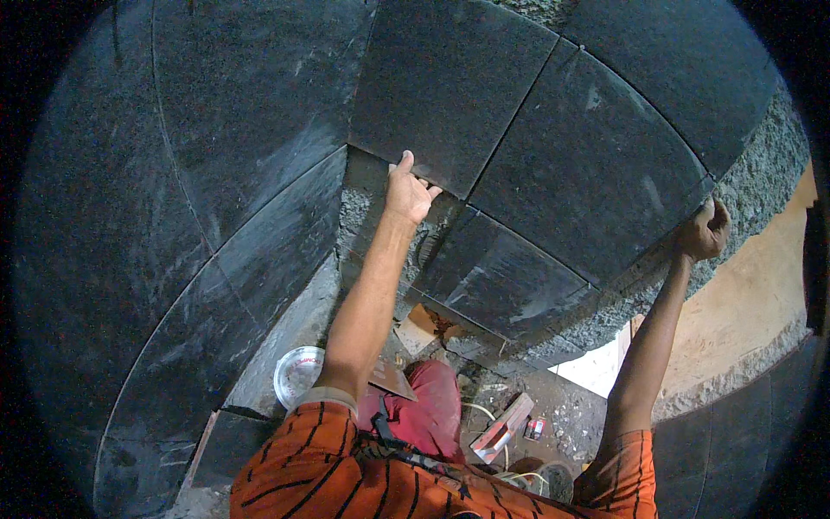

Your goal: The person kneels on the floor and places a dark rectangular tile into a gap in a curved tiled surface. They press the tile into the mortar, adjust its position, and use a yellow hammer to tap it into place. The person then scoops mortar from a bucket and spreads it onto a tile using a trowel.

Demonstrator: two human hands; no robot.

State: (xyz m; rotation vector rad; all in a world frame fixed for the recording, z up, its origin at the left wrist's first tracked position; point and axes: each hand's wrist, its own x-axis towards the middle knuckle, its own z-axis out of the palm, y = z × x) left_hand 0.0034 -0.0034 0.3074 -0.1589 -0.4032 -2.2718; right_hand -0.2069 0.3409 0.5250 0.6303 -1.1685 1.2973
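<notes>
dim overall | daylight lower right | fisheye-bent, dark corners

Big stone tile (596, 164) dark charcoal grey, faint pale smudges, same as other slabs around it. Mortar bed (761, 173) rough grey-green. Shirt sleeves (320, 467) orange with thin black stripes. Trousers (428, 411) dull red. Bowl (296, 372) on floor white. Wall (743, 320) off to right sandy tan. Floor (562, 406) brown-grey, speckled with rubble.
</notes>
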